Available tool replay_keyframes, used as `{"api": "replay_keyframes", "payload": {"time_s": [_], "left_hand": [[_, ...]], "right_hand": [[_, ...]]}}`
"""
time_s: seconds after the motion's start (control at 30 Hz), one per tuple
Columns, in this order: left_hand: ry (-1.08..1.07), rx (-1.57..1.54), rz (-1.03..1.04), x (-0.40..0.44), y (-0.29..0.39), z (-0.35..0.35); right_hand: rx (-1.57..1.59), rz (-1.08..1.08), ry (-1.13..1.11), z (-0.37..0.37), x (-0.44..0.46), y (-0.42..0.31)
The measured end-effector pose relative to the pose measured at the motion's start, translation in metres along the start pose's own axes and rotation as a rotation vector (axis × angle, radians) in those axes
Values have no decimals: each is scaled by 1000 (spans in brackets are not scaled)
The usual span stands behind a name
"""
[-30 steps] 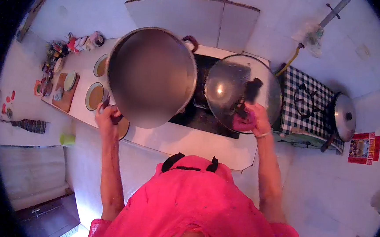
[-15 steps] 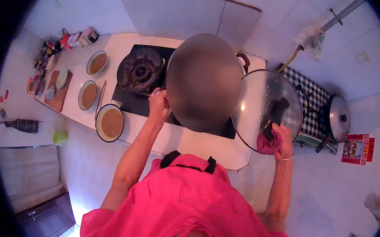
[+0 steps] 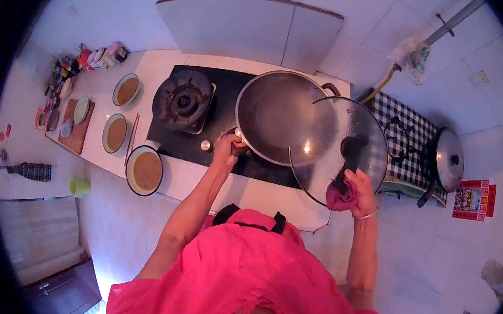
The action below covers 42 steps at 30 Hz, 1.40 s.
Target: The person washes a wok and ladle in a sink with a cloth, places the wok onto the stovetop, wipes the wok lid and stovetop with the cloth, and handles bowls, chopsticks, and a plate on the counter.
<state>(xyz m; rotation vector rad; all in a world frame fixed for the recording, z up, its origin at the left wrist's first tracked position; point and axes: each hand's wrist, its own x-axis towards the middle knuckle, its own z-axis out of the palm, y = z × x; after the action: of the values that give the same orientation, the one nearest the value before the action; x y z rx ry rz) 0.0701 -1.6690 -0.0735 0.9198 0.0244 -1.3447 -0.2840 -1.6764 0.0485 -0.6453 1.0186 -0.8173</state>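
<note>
A wide steaming wok (image 3: pixel 252 107) stands on the right side of the black stove. My left hand (image 3: pixel 225 150) is closed round the wok's dark handle at its near left side. With my right hand (image 3: pixel 362 191) I hold a glass lid (image 3: pixel 376 125) by its black knob, and a folded dark-pink cloth (image 3: pixel 339 197) is bunched in the same hand. Tilted, the lid overlaps the wok's right side, and its glass is fogged with droplets. Steam blurs what is inside the wok. Just left of my left hand is a silver stove knob (image 3: pixel 206 145).
A bare burner (image 3: pixel 184 101) is at left on the stove. Several bowls of brown liquid, one of them a large bowl (image 3: pixel 145 170), line the counter, with chopsticks (image 3: pixel 131 140) beside them. Farther left lies a cutting board (image 3: pixel 83 135). A lidded pan (image 3: pixel 449 159) stands at right by a checkered cloth (image 3: pixel 405 124).
My left hand has moved right, from beside the stove knob onto the wok handle. The lid and my right hand have shifted slightly left and down. The wok's opening, smeared over before, now shows.
</note>
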Motion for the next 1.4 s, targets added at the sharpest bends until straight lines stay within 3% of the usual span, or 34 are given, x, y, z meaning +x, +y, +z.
{"api": "replay_keyframes", "payload": {"time_s": [0.23, 0.33, 0.5, 0.73, 0.83, 0.93, 1.03, 1.17, 1.27, 1.4], "left_hand": [[-92, 13, -55, 13, -2, -20], [0, 69, -36, 19, 0, -35], [84, 292, -32, 18, 4, -41], [75, 700, -83, 18, 21, -35], [223, 1072, 215, 13, 29, -20], [140, 1423, 1020, 2, 48, 1], [-72, 1172, 704, -3, 48, 54], [-369, 1240, 364, 15, 25, 99], [-351, 1365, 287, 19, 9, 138], [-403, 1817, 412, 39, -22, 151]], "right_hand": [[-15, 36, -24, 36, 19, -2], [-56, 50, -70, 40, 41, 13], [-41, 80, -191, 59, 67, 27], [-111, 53, -167, 78, 96, 43], [-145, 85, -169, 78, 108, 47], [-137, 28, -159, 80, 124, 59], [-64, 83, -167, 100, 122, 45], [-143, 55, -196, 97, 142, 55], [-300, 13, -195, 81, 144, 52], [-203, 22, -131, 50, 105, 30]]}}
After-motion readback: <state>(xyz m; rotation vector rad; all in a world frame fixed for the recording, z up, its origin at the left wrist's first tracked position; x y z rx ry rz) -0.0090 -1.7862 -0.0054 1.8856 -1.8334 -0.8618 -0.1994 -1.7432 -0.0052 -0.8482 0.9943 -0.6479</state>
